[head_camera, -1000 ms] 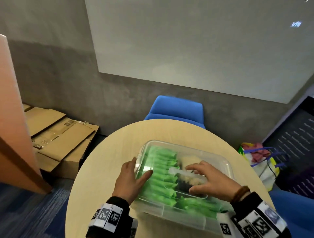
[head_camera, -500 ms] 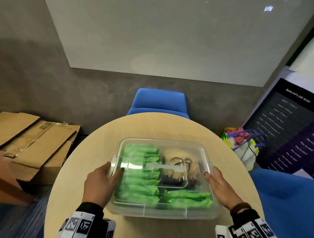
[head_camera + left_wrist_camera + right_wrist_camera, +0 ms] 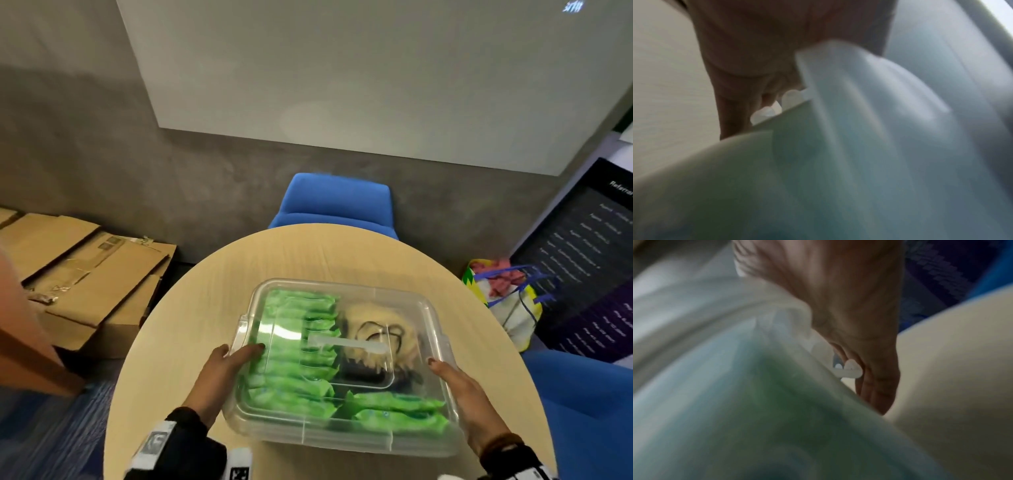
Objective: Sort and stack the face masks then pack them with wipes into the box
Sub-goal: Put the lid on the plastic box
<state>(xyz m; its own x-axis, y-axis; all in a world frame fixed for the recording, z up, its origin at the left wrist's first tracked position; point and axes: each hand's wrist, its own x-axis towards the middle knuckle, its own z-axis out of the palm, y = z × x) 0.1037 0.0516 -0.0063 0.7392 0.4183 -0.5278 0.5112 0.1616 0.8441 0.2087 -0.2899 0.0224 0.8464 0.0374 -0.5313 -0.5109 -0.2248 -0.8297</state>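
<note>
Round and pale, the wooden tabletop (image 3: 191, 308) carries a clear plastic box (image 3: 342, 435) with its clear lid (image 3: 404, 301) on, near the person's edge. Through the lid, green wipe packets (image 3: 291, 346) fill the left side in a row and two more lie along the near right. A pale face mask with dark ear loops (image 3: 376, 329) sits at the back right, above something dark that I cannot make out. The left hand (image 3: 219, 373) holds the box's left side, thumb laid on the lid and fingers (image 3: 731, 116) down along the wall beside a latch. The right hand (image 3: 462, 390) holds the right side likewise, fingers (image 3: 875, 386) pointing down past the rim; each grip is spread flat against the plastic. A blue chair (image 3: 334, 202) stands beyond the tabletop. Half a second ago the hands held the same sides; a second ago both lay on top of the lid.
</note>
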